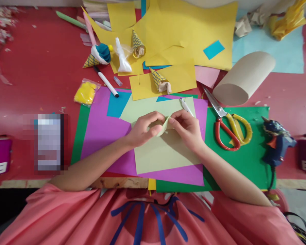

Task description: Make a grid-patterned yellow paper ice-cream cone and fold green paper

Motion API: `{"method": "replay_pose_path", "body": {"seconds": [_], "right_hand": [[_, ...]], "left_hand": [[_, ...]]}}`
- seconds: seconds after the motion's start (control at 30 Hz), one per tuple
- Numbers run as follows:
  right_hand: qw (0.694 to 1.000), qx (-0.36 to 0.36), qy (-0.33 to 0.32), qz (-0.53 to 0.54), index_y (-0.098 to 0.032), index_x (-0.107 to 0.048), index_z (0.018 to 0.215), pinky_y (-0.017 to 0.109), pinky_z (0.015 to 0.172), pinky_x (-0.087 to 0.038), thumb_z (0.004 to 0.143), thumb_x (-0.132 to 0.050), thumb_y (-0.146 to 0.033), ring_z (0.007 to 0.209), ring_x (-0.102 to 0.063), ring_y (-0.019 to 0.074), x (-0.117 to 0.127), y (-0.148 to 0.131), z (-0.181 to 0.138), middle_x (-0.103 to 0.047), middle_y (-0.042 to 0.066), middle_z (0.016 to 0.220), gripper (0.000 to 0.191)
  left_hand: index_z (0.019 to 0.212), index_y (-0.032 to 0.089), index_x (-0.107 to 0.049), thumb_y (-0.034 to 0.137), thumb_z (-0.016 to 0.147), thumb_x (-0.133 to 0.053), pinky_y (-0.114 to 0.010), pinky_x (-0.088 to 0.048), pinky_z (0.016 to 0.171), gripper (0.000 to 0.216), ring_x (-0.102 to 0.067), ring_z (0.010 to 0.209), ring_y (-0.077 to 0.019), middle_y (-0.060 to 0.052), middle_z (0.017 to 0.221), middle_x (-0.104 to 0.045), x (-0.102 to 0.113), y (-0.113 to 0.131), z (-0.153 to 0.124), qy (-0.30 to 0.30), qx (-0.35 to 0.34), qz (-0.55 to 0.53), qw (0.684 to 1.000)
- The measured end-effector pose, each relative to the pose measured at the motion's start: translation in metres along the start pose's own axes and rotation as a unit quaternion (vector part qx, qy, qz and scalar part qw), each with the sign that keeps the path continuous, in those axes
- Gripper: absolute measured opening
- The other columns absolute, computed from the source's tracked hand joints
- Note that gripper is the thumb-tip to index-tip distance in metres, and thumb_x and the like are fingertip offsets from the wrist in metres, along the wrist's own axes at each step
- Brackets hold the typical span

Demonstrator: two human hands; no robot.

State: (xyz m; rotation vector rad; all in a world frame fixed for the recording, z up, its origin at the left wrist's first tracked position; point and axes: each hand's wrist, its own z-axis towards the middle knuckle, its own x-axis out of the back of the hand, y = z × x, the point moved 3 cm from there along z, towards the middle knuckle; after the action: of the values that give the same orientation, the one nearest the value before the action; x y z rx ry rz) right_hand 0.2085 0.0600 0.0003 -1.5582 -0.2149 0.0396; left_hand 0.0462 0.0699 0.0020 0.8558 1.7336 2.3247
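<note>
Bending, seemingly: your left hand (pixel 146 129) and right hand (pixel 187 129) pinch a slip (pixel 164 127), sheet (pixel 165 157) below. Next likely calls for even pressure.

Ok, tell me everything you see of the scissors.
The scissors have silvery, metal-looking blades and two glossy loop handles, one red, one yellow. They lie flat, handles on the green sheet, closed-looking blades pointing to the picture's upper left, past that sheet's edge. A yellow scrap shows through the yellow loop. The right hand does not touch them.

The red table (pixel 48 75) apparently meets a pale wall (pixel 48 2).
</note>
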Motion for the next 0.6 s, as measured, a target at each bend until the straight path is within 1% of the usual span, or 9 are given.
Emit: {"method": "replay_pose_path", "body": {"seconds": [0.07, 0.1, 0.17, 0.23, 0.33, 0.4, 0.47, 0.6], "right_hand": [[1.0, 0.001, 0.002, -0.013, -0.019, -0.055, 0.078, 0.021, 0.055, -0.044, 0.086, -0.06, -0.029, 0.061, -0.052, 0.0079, -0.001, 0.0, -0.001, -0.055, -0.003, 0.068, 0.014], [1.0, 0.001, -0.001, -0.016, -0.019, -0.055, 0.078, 0.022, 0.055, -0.044, 0.086, -0.06, -0.029, 0.06, -0.052, 0.008, -0.002, 0.001, -0.001, -0.055, -0.003, 0.068, 0.014], [1.0, -0.002, -0.014, -0.015, -0.019, -0.055, 0.078, 0.022, 0.055, -0.044, 0.086, -0.061, -0.029, 0.06, -0.051, 0.0082, -0.002, 0.002, -0.001, -0.055, -0.003, 0.068, 0.014], [0.999, -0.007, -0.029, -0.015, -0.019, -0.056, 0.08, 0.022, 0.055, -0.044, 0.085, -0.062, -0.03, 0.061, -0.052, 0.0086, -0.003, 0.004, 0.0, -0.055, -0.002, 0.069, 0.013], [0.999, -0.017, -0.038, -0.008, -0.019, -0.057, 0.08, 0.023, 0.055, -0.043, 0.085, -0.063, -0.031, 0.061, -0.052, 0.0088, -0.002, 0.007, 0.001, -0.055, -0.002, 0.069, 0.014], [0.999, -0.028, -0.035, 0.005, -0.019, -0.056, 0.079, 0.023, 0.055, -0.043, 0.085, -0.062, -0.033, 0.06, -0.051, 0.0089, -0.002, 0.008, 0.001, -0.053, -0.003, 0.068, 0.017], [0.999, -0.037, -0.033, 0.013, -0.02, -0.055, 0.078, 0.024, 0.053, -0.042, 0.085, -0.063, -0.037, 0.058, -0.05, 0.0092, -0.001, 0.008, 0.001, -0.05, -0.003, 0.066, 0.02], [0.998, -0.035, -0.044, 0.009, -0.02, -0.056, 0.077, 0.024, 0.05, -0.035, 0.084, -0.063, -0.04, 0.055, -0.043, 0.0083, -0.001, 0.006, 0.001, -0.045, -0.004, 0.062, 0.023]], "left_hand": [[0.084, 0.018, -0.057, 0.046, 0.088, -0.051, -0.026, -0.048, 0.067, 0.028, -0.059, 0.074, -0.0136, -0.004, 0.082, -0.063, 0.001, 0.002, 0.0, 0.016, 0.003, 0.033, 0.999], [0.081, 0.018, -0.056, 0.042, 0.087, -0.054, -0.024, -0.047, 0.064, 0.024, -0.057, 0.07, -0.0121, -0.002, 0.079, -0.063, 0.001, 0.003, 0.0, 0.029, 0.005, 0.05, 0.998], [0.078, 0.018, -0.057, 0.034, 0.087, -0.055, -0.022, -0.045, 0.061, 0.018, -0.056, 0.066, -0.01, 0.0, 0.073, -0.062, 0.001, 0.002, 0.0, 0.047, 0.007, 0.071, 0.996], [0.078, 0.019, -0.058, 0.031, 0.088, -0.055, -0.02, -0.045, 0.06, 0.016, -0.057, 0.065, -0.0091, 0.001, 0.072, -0.062, 0.0, -0.001, -0.001, 0.05, 0.012, 0.073, 0.996], [0.085, 0.019, -0.057, 0.031, 0.085, -0.062, -0.019, -0.048, 0.062, 0.013, -0.061, 0.068, -0.0084, 0.002, 0.076, -0.065, -0.002, -0.006, -0.003, 0.068, 0.02, 0.051, 0.996], [0.094, 0.02, -0.056, 0.032, 0.083, -0.065, -0.019, -0.052, 0.066, 0.019, -0.065, 0.074, -0.009, 0.001, 0.083, -0.067, -0.001, -0.009, -0.003, 0.087, 0.023, 0.022, 0.996], [0.099, 0.021, -0.056, 0.032, 0.084, -0.065, -0.02, -0.054, 0.068, 0.02, -0.067, 0.078, -0.0101, 0.0, 0.087, -0.069, -0.001, -0.01, -0.002, 0.097, 0.019, 0.007, 0.995], [0.093, 0.025, -0.064, 0.03, 0.085, -0.064, -0.022, -0.057, 0.072, 0.01, -0.068, 0.079, -0.0107, 0.003, 0.086, -0.071, 0.001, -0.007, -0.001, 0.095, -0.002, 0.019, 0.995]]}}
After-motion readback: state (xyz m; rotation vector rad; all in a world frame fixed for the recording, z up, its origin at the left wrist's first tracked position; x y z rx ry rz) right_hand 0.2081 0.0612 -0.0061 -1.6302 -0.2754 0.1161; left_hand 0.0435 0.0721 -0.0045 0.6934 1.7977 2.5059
